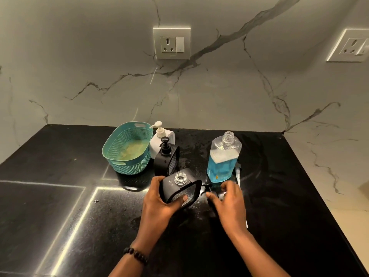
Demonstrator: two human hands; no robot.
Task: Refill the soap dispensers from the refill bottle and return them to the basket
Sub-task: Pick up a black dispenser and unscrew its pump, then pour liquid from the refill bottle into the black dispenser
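Note:
My left hand (159,200) grips a black soap dispenser (179,185) with its neck uncapped, tilted on the black counter. My right hand (227,198) rests just to its right, fingers spread over a black pump head (206,188) lying on the counter; whether it holds it is unclear. The clear refill bottle (223,156) with blue liquid stands uncapped behind my right hand. A second black dispenser (164,158) with its pump on and a white dispenser (161,140) stand beside the teal basket (111,152), which has nothing in it.
A white pump with a long tube (238,176) lies beside the refill bottle. Water droplets cover the counter (79,196) around the bottles. A marble wall with a socket (171,44) rises behind. The counter's right edge runs diagonally past the refill bottle.

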